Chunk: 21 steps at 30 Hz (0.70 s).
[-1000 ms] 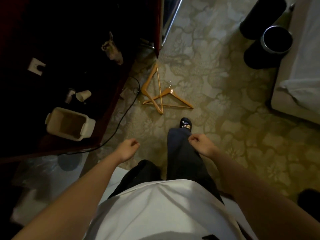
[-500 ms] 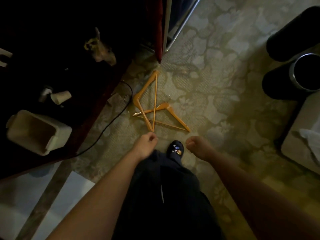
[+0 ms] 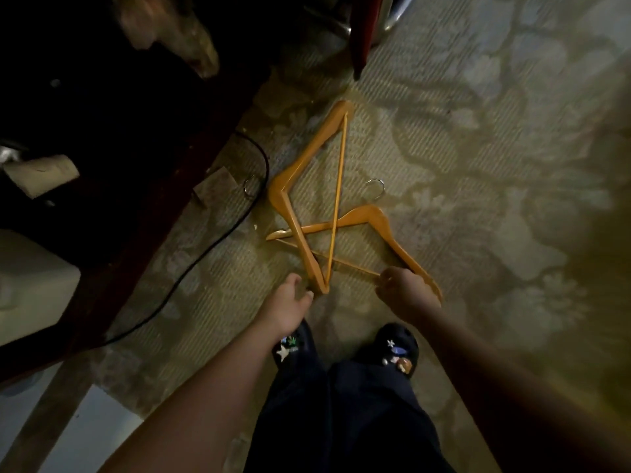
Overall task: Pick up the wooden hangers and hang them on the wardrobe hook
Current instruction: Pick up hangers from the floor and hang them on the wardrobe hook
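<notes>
Two wooden hangers lie crossed on the patterned carpet. The left hanger [image 3: 286, 203] points its metal hook toward the dark furniture, and its near tip lies just in front of my left hand [image 3: 290, 303]. That hand's thumb and fingers are spread at the tip without closing round it. The right hanger [image 3: 375, 220] has its hook pointing away from me. My right hand [image 3: 404, 291] lies over its near arm with fingers curled round the wood where the thin bar meets it. The wardrobe hook is out of view.
Dark wooden furniture [image 3: 143, 213] runs along the left, with a black cable [image 3: 205, 254] trailing on the carpet beside it. A pale bin [image 3: 30, 285] sits at far left. A red panel edge with a metal rail [image 3: 367, 32] stands at the top. My dark shoes [image 3: 397, 349] stand just behind the hangers.
I have stepped and bent toward the hangers. Both hands have dropped from waist level to the near ends of the hangers, the right one now on the right hanger.
</notes>
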Each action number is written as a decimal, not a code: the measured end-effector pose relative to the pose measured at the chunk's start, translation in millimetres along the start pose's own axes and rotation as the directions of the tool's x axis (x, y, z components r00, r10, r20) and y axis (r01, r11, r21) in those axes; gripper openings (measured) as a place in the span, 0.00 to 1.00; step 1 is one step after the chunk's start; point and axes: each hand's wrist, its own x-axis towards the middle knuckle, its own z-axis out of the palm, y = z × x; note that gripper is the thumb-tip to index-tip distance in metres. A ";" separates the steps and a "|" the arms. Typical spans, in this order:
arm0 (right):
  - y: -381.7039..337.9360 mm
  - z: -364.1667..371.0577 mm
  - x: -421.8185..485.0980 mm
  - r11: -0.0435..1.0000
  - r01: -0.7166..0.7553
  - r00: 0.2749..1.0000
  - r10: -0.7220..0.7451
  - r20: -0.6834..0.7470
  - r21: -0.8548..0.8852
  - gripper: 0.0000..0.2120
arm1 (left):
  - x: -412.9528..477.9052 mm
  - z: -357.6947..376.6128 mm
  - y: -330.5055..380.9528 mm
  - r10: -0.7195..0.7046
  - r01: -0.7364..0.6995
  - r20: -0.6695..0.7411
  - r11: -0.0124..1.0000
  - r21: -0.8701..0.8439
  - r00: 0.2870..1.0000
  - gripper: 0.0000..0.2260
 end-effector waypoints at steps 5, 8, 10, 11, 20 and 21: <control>2.8 33.7 77.0 0.999 0.018 0.994 -0.021 -0.110 -0.031 0.21 | 79.2 19.6 -21.6 -0.076 0.066 -0.105 0.993 -0.095 0.992 0.26; 3.8 42.6 115.9 0.998 0.036 0.977 -0.047 -0.206 -0.058 0.26 | 119.4 25.8 -20.1 -0.069 0.057 -0.227 0.997 -0.059 0.971 0.29; 4.3 44.8 138.6 0.998 0.021 0.959 -0.037 -0.281 -0.061 0.28 | 143.7 24.6 -13.6 -0.058 0.038 -0.301 0.997 -0.075 0.952 0.31; 5.3 45.4 149.9 0.998 0.008 0.948 -0.025 -0.317 -0.055 0.29 | 155.8 22.7 -10.0 -0.055 0.019 -0.338 0.994 -0.107 0.940 0.31; 15.6 38.2 217.5 0.996 -0.069 0.897 0.038 -0.440 -0.054 0.24 | 230.6 -5.1 14.6 -0.206 -0.031 -0.454 0.886 -0.463 0.867 0.22; 16.8 37.2 220.7 0.995 -0.072 0.904 0.037 -0.427 -0.066 0.23 | 234.1 -7.3 14.3 -0.231 -0.021 -0.424 0.858 -0.513 0.876 0.20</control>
